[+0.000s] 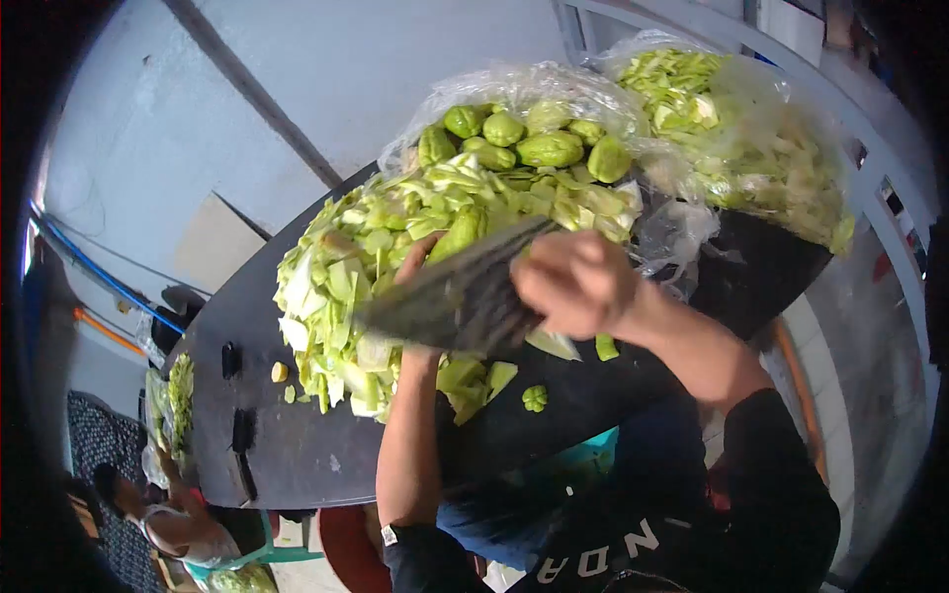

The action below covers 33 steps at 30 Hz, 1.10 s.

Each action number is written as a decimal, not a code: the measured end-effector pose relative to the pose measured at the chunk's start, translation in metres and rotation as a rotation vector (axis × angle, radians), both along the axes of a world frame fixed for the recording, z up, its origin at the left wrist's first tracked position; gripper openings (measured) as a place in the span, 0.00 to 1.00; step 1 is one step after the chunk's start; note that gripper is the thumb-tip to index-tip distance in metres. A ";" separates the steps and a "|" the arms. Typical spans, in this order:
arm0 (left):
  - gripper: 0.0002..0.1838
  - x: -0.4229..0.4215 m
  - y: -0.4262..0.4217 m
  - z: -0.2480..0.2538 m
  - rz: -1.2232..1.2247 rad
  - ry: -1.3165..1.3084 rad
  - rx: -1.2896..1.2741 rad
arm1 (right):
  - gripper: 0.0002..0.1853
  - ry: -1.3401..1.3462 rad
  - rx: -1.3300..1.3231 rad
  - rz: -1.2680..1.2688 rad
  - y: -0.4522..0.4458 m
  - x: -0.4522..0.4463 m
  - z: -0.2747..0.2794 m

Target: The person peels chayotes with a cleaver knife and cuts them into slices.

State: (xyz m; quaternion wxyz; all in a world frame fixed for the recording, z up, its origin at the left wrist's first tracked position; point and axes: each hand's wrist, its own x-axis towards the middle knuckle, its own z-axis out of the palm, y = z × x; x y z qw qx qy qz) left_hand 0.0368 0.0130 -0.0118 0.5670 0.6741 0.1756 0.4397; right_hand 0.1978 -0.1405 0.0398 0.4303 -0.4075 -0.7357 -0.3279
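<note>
My right hand (578, 284) is wrapped round the handle of a wide cleaver (445, 292), whose blade is smeared by motion. The blade crosses in front of my left hand (419, 255) and hides most of it. Fingertips of that hand show against a green chayote (463, 233), which it appears to hold just behind the blade. Around both hands spreads a large heap of pale green chayote slices (346, 287). Whole chayotes (551, 149) lie at the back of the heap in an opened clear plastic bag (583, 84).
The dark table (297, 455) has a curved edge. A clear bag of cut pieces (771, 158) stands at the back right. A small chayote end (535, 398) lies near the front. Another person (183, 524) sits at lower left beside more greens (181, 395).
</note>
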 end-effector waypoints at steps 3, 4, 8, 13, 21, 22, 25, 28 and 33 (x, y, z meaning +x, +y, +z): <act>0.24 -0.002 -0.034 0.026 0.356 0.063 0.502 | 0.07 -0.139 0.127 0.143 -0.002 -0.034 0.006; 0.24 -0.003 -0.032 0.026 0.369 0.054 0.471 | 0.07 -0.154 0.173 0.158 -0.003 -0.041 0.006; 0.27 -0.022 -0.015 0.024 0.255 0.159 0.377 | 0.05 -0.024 0.013 0.155 0.022 -0.016 -0.017; 0.33 -0.027 -0.010 0.029 0.159 0.046 0.346 | 0.09 0.077 -0.130 -0.297 0.052 0.049 -0.049; 0.32 -0.036 -0.004 0.022 0.053 0.062 -0.098 | 0.13 0.141 -0.161 -0.297 0.038 0.036 -0.036; 0.32 -0.035 -0.002 0.021 -0.068 0.082 -0.479 | 0.13 0.158 -0.181 -0.290 0.038 0.033 -0.036; 0.31 -0.022 -0.011 0.038 -0.044 -0.145 -0.504 | 0.13 0.186 -0.221 -0.289 0.040 0.032 -0.035; 0.37 -0.026 -0.010 0.034 -0.092 -0.309 -0.704 | 0.13 0.181 -0.239 -0.282 0.038 0.025 -0.040; 0.24 -0.034 -0.006 0.020 -0.001 -0.225 -0.598 | 0.13 0.112 -0.162 -0.240 0.038 0.017 -0.037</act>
